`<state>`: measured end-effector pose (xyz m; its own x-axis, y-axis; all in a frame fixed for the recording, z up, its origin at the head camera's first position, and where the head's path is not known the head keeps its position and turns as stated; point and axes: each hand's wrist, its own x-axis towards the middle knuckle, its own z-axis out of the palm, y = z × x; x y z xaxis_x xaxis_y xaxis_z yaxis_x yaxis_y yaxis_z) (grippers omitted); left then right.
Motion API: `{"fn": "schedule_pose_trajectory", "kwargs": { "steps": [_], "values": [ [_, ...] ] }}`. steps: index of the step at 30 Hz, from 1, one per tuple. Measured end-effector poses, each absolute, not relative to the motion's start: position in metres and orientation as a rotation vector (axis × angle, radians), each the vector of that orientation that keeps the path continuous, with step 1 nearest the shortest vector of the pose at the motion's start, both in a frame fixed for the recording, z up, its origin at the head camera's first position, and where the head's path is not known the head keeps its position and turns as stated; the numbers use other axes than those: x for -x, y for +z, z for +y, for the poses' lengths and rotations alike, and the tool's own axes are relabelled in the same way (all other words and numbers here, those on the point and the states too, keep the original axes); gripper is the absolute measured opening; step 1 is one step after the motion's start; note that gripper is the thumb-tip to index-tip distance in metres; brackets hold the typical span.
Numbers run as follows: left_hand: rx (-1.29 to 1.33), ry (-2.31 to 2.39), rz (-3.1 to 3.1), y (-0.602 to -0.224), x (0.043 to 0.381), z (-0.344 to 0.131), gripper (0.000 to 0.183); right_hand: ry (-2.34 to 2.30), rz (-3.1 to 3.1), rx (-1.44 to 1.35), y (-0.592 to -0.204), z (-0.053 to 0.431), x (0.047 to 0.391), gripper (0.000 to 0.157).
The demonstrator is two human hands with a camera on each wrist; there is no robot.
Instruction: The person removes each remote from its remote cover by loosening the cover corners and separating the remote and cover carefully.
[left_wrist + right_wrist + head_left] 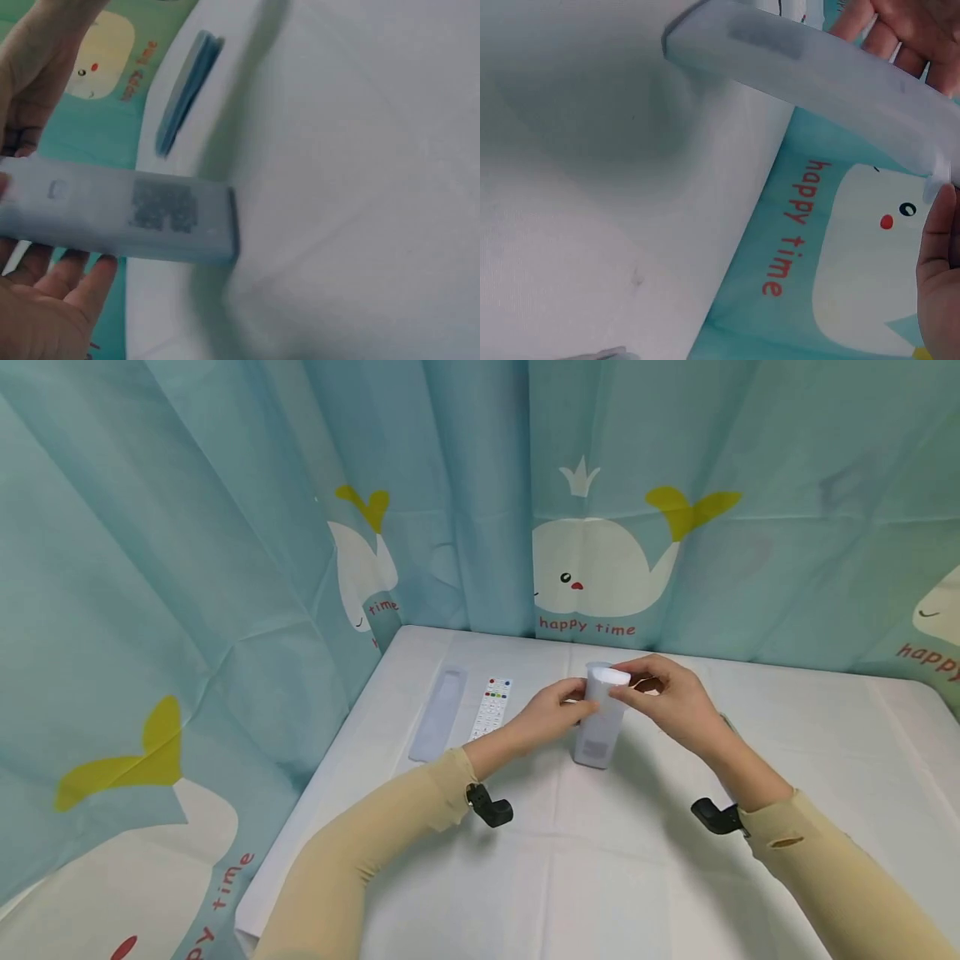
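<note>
Upright above the table, a translucent remote control cover (pixel 600 727) is held between my two hands. A smooth white end (pixel 611 677) shows at its mouth, with the cover's rounded flap behind. My left hand (pixel 551 714) grips the cover's upper body, thumb on the near face and fingers behind, as the left wrist view also shows. My right hand (pixel 667 697) pinches at the mouth beside the white end. In the left wrist view a dark printed patch (pixel 163 206) shows through near the cover's closed bottom.
Left of my hands lie a second translucent cover (pixel 438 714) and a white remote control (pixel 492 706) with coloured buttons. A slim bluish object (pixel 189 94) lies on the white tablecloth (pixel 600 877) beyond my right hand. Curtains (pixel 465 510) with whales hang behind the table.
</note>
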<state>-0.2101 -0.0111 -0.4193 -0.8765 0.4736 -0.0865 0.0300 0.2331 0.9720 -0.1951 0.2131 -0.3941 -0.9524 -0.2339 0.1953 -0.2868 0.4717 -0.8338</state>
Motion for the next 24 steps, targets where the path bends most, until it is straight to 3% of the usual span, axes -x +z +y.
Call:
{"fn": "schedule_pose_trajectory", "kwargs": {
  "steps": [5,9,14,24],
  "values": [
    [-0.289,1.829,2.127,-0.405,0.217,-0.009,0.049,1.458,-2.628,-0.520,-0.394,0.213,0.195,0.032],
    [-0.196,1.883,2.166,-0.397,0.222,-0.006,0.039,1.452,-2.613,-0.544,-0.395,0.212,0.195,0.031],
    [-0.164,1.916,2.119,-0.390,0.224,-0.004,0.028,1.452,-2.600,-0.545,-0.397,0.212,0.196,0.029],
    [-0.125,1.954,2.093,-0.393,0.228,-0.001,0.024,1.487,-2.606,-0.538,-0.398,0.214,0.195,0.032]
  ]
}}
